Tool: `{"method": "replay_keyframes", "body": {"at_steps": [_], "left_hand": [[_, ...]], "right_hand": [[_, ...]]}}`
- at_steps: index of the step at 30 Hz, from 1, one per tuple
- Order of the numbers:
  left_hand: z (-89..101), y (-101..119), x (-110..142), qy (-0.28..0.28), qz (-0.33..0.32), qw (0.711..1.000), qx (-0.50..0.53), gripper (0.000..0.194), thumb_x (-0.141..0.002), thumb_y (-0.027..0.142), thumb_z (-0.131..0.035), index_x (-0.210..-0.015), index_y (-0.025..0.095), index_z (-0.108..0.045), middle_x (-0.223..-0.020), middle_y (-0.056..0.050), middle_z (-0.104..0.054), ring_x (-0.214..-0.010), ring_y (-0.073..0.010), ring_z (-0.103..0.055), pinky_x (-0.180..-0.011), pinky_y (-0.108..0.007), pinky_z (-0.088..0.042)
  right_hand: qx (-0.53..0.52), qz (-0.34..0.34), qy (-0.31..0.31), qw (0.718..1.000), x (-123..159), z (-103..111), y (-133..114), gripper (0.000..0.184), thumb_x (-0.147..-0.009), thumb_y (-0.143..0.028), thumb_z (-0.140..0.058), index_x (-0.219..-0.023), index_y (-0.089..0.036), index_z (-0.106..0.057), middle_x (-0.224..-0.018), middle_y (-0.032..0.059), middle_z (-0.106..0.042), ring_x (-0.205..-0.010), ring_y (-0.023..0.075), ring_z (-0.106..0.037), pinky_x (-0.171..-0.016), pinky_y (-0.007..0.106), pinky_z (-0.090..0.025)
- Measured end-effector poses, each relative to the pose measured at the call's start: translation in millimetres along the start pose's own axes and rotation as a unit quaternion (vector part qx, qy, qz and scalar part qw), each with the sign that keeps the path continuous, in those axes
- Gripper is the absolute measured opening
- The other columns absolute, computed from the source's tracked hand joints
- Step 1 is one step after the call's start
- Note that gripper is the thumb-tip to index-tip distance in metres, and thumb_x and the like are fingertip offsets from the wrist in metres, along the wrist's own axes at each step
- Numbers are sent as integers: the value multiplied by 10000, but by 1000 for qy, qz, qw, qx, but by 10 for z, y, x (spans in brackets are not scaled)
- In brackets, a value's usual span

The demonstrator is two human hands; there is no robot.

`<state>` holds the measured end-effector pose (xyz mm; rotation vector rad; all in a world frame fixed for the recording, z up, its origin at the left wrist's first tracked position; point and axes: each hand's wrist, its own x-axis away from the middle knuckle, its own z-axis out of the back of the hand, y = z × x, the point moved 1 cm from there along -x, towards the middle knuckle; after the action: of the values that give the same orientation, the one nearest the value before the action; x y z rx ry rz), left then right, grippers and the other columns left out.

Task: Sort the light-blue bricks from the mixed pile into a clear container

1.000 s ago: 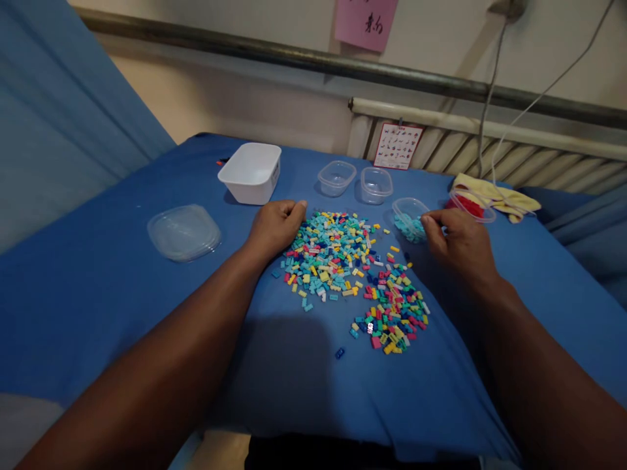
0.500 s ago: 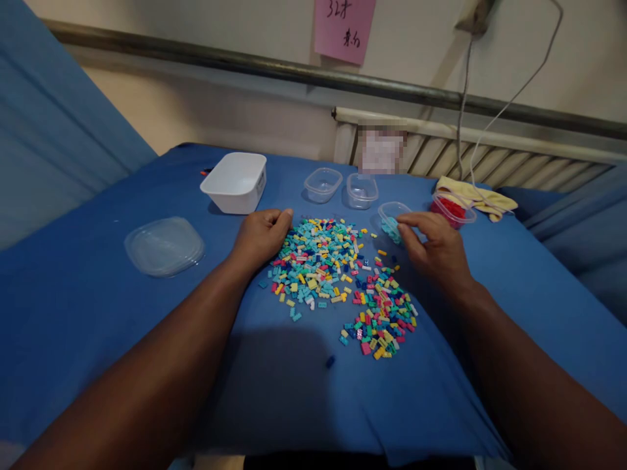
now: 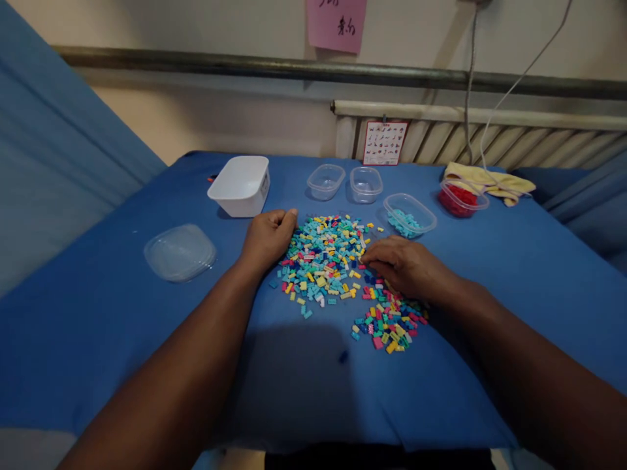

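A heap of small bricks in several colours lies on the blue cloth. My left hand rests at the heap's left edge, fingers curled in a loose fist with nothing visible in it. My right hand lies palm down over the heap's right part, fingertips together on the bricks at about the middle. What they pinch is hidden. Beyond it stands a clear tub with light blue bricks. A smaller patch of bricks lies nearer me.
A white bin and two clear tubs stand at the back. A tub of red bricks sits by a yellow cloth. A clear lid lies left. One dark brick lies apart.
My right hand has left the tub of light blue bricks and come down and left onto the heap. My left hand has stayed put. The camera has shifted a little.
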<state>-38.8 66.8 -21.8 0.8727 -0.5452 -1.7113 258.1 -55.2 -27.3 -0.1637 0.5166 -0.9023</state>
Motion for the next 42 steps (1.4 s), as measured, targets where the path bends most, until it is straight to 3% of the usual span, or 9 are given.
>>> {"method": "replay_keyframes", "body": {"at_steps": [6,12,17,22,25,29,36,42], "left_hand": [[35,-12,9,-8,-3,1000,2,489,-1016,567,-572,-717,198,-689,-570,11,-497,-579,-171,-476,-589,-310,-320],[51,-8,11,-12,-6,1000,10,478,-1019,556,-572,-725,197,-684,-576,16,-504,-574,-165,-465,-591,-307,-334],[63,-19,9,-10,-4,1000,9,468,-1010,546,-585,-724,191,-689,-599,11,-528,-598,-165,-483,-613,-302,-365],[65,-31,3,-15,2,1000,1,482,-1004,584,-563,-753,195,-696,-600,8,-520,-586,-172,-466,-580,-300,-353],[69,-6,6,-13,5,1000,-4,485,-995,590,-560,-751,194,-696,-593,7,-508,-586,-175,-464,-583,-304,-353],[78,27,8,-12,4,1000,-5,477,-990,582,-569,-744,192,-694,-602,8,-521,-593,-171,-468,-600,-306,-364],[82,39,9,-13,5,1000,-2,465,-987,560,-574,-718,196,-677,-578,12,-500,-569,-165,-455,-586,-309,-348],[58,0,13,-12,3,1000,6,470,-1000,565,-576,-739,191,-692,-598,7,-517,-579,-165,-457,-579,-304,-349]], "right_hand": [[14,-16,-1,1000,-41,-15,-16,198,-1039,-163,-598,-1102,-221,-776,-1045,79,-809,-993,259,-743,-897,404,-587],[5,-3,89,996,-29,79,-14,203,-1042,-208,-599,-1149,-212,-771,-1077,114,-794,-1006,277,-734,-916,429,-575],[26,-99,193,976,48,364,62,151,-1053,-285,-626,-1073,-223,-762,-968,83,-775,-829,242,-702,-782,385,-548],[89,-178,288,937,184,533,384,193,-1018,-312,-635,-1092,-232,-795,-975,95,-794,-865,279,-718,-820,427,-559],[106,-198,291,930,238,519,535,242,-1006,-304,-625,-1144,-225,-808,-1067,115,-815,-911,297,-738,-852,455,-573],[116,-192,283,932,255,485,560,262,-1004,-278,-607,-1157,-237,-815,-1096,115,-822,-1000,320,-753,-890,474,-582],[95,-142,248,954,211,451,342,254,-1035,-280,-579,-1129,-238,-811,-1049,109,-823,-970,316,-758,-885,458,-576],[53,-68,201,976,141,288,92,221,-1067,-251,-577,-1139,-234,-785,-1095,104,-828,-1025,290,-761,-942,447,-582]]}}
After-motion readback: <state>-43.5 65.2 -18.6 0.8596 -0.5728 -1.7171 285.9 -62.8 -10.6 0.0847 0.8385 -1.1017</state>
